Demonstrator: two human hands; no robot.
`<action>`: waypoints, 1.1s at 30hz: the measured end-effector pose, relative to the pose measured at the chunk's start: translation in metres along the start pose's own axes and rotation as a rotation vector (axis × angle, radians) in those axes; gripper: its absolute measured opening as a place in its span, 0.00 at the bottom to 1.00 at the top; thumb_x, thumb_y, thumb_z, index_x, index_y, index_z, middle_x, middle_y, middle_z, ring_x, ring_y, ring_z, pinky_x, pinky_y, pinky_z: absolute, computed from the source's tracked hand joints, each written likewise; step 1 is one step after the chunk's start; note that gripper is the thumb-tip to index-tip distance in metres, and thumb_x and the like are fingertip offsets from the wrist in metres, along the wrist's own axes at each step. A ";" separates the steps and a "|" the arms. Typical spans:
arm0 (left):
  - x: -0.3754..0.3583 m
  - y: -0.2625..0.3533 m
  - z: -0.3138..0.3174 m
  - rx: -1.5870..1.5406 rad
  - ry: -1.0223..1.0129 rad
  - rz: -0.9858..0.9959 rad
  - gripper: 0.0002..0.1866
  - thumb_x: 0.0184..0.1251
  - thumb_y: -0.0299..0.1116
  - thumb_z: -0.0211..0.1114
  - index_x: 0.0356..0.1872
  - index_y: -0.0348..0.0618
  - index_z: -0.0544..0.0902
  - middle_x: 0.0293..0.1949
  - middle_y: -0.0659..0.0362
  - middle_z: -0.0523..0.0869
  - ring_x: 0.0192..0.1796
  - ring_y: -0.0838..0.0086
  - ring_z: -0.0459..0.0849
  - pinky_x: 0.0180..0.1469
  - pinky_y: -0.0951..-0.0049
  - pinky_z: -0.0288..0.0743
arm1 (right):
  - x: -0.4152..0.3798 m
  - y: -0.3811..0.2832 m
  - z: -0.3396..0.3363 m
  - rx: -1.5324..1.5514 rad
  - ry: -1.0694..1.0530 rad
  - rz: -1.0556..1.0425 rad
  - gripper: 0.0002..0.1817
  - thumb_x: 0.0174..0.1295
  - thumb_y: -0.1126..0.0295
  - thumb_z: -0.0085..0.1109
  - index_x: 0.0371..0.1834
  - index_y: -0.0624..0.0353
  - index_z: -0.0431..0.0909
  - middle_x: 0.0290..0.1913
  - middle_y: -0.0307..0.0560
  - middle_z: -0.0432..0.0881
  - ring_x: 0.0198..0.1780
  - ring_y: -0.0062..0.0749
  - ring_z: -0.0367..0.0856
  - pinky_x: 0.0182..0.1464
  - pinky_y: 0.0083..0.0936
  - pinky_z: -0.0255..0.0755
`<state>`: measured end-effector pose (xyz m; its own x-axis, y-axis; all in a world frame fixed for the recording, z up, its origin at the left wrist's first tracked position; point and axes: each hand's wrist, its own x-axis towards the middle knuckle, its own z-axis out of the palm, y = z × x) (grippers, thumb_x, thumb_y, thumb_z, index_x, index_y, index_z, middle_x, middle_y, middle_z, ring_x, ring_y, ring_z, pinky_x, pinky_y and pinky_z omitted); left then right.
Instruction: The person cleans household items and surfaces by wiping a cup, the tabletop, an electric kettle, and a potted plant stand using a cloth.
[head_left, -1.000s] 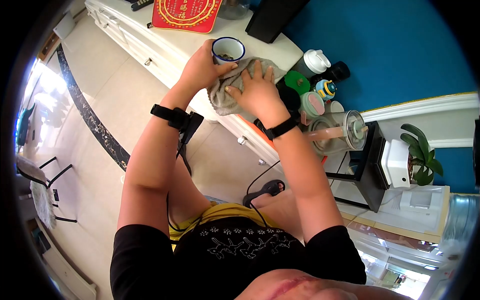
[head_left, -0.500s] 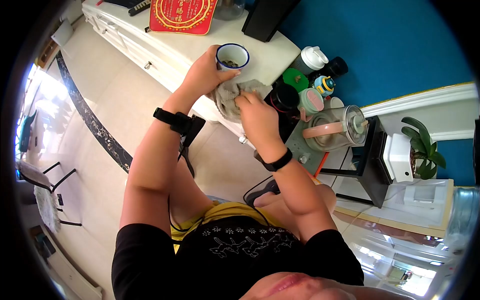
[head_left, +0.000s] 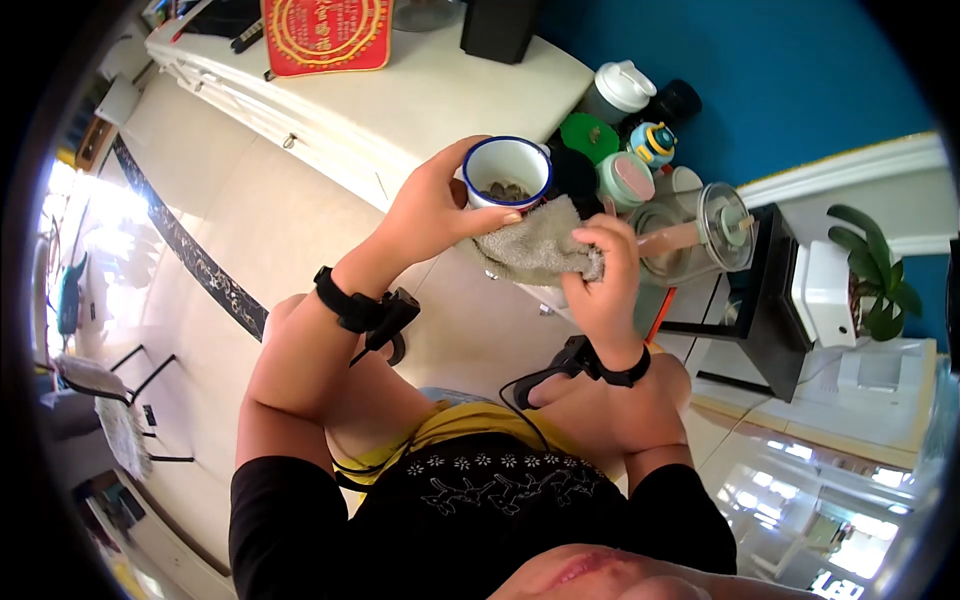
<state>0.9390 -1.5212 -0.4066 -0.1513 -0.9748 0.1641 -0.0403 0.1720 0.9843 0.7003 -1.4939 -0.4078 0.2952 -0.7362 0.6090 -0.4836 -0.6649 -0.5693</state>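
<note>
A white enamel mug point(head_left: 508, 170) with a blue rim is held up in my left hand point(head_left: 430, 205), whose fingers wrap round its left side. Small dark bits lie at the bottom of the mug; what they are is not clear. My right hand point(head_left: 607, 270) grips a grey-beige cloth point(head_left: 535, 245) by its right end. The cloth hangs just below the mug, and my left thumb rests at its upper edge. Both hands are in front of the cabinet's near edge.
The white cabinet point(head_left: 430, 95) bears a red box with gold print point(head_left: 327, 35) and a black object point(head_left: 500, 30). To the right stand several cups and bottles, a white-lidded cup point(head_left: 622, 88), a clear pitcher point(head_left: 690, 240), a black stand point(head_left: 770, 310) and a potted plant point(head_left: 875, 280).
The mug has come nearer to me and to the right, off the cabinet top. My right hand has moved right and down, drawing the cloth with it.
</note>
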 end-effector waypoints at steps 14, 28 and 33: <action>-0.009 0.000 0.027 -0.214 -0.170 0.051 0.50 0.48 0.39 0.84 0.71 0.33 0.64 0.64 0.53 0.75 0.66 0.68 0.73 0.70 0.66 0.66 | -0.016 -0.004 0.031 0.552 -0.031 0.232 0.38 0.60 0.80 0.52 0.77 0.63 0.53 0.78 0.64 0.51 0.79 0.56 0.52 0.77 0.44 0.48; -0.006 -0.006 0.014 -0.183 -0.060 0.087 0.54 0.43 0.44 0.83 0.70 0.31 0.64 0.62 0.51 0.77 0.65 0.66 0.76 0.69 0.64 0.66 | -0.006 0.008 -0.001 0.605 -0.058 0.421 0.32 0.50 0.88 0.57 0.62 0.60 0.67 0.60 0.45 0.73 0.62 0.27 0.72 0.65 0.25 0.65; -0.005 -0.006 0.005 -0.083 -0.094 0.129 0.55 0.41 0.45 0.84 0.70 0.30 0.64 0.63 0.49 0.77 0.65 0.65 0.76 0.70 0.63 0.65 | -0.008 0.012 -0.007 0.886 0.074 0.399 0.36 0.50 0.86 0.49 0.69 0.64 0.61 0.69 0.52 0.64 0.68 0.33 0.66 0.70 0.28 0.59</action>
<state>0.9346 -1.5170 -0.4133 -0.2416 -0.9271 0.2865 0.0663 0.2788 0.9580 0.6858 -1.4949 -0.4158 0.1774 -0.9381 0.2974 0.2675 -0.2448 -0.9320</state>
